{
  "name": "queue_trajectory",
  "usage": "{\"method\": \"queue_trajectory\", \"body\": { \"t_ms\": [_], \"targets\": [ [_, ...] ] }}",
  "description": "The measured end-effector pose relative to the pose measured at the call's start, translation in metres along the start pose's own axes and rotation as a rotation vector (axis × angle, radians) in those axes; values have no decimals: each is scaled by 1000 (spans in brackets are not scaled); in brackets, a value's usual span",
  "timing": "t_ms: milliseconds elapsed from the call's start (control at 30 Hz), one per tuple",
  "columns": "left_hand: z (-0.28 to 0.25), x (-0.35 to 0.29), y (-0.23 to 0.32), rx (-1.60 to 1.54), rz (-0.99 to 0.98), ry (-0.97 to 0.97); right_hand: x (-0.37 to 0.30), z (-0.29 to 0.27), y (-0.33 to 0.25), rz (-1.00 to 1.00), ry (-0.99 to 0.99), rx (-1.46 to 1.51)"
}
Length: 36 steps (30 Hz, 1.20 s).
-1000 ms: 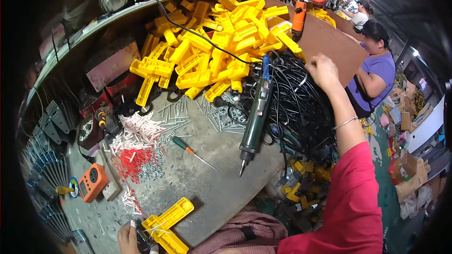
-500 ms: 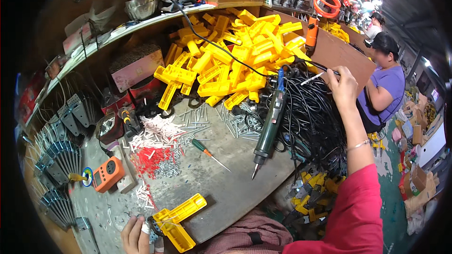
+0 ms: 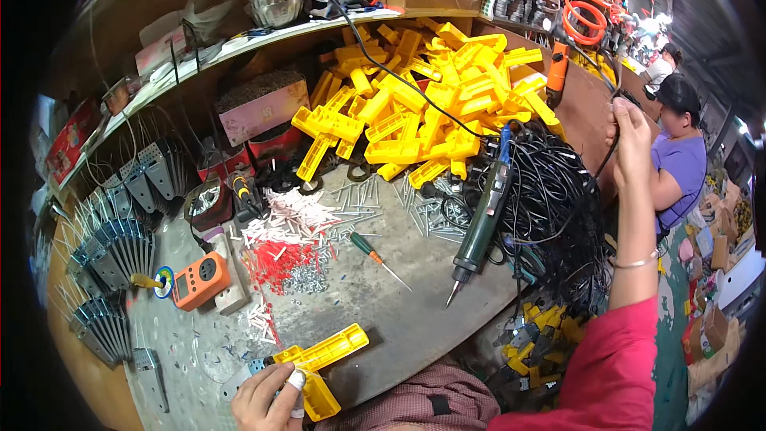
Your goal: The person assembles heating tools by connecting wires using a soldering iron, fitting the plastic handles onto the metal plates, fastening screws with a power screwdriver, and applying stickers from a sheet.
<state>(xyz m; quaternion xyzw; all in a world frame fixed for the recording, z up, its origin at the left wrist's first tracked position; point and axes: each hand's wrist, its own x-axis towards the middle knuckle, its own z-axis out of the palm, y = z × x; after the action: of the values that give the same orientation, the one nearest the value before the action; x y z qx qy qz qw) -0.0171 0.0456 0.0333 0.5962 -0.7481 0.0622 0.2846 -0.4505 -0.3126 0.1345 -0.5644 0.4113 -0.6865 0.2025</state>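
At the front edge of the bench, my left hand is closed on the near end of a yellow plastic housing, a T-shaped piece with ribbed, hollow arms. White wrapping covers one fingertip. A grey-blue metal plate shows beside these fingers, partly hidden. My right hand is raised at the right, its fingers pinched on a black cable that hangs down toward a big tangle of black cables. Left of that tangle lies a dark green electric screwdriver, bit pointing toward me.
Yellow housings are heaped at the back. Screws, white sleeves, red sleeves and a small green screwdriver lie mid-bench. An orange meter and metal brackets stand left. Another person sits beyond the right side.
My right hand has lifted up and to the right, drawing the cable out from the tangle. My left hand has moved right onto the yellow housing. The whole view has shifted slightly.
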Motion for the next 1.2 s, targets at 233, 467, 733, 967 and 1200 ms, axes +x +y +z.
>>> {"method": "queue_trajectory", "body": {
  "t_ms": [233, 467, 733, 967, 1200],
  "targets": [
    [43, 50, 31, -676, 5, -343, -176, 99, -103, 457, -460, 631],
    [86, 30, 50, -1839, -664, -747, -207, 161, -39, 574, -450, 627],
    [76, 10, 55, -494, -384, -530, -210, 127, -32, -220, -530, -453],
    [55, 21, 42, -471, -205, -347, -266, 125, -67, -427, -1550, -146],
    [36, 11, 29, -138, -147, -237, -262, 116, -66, -442, -1466, -411]
  ]
}}
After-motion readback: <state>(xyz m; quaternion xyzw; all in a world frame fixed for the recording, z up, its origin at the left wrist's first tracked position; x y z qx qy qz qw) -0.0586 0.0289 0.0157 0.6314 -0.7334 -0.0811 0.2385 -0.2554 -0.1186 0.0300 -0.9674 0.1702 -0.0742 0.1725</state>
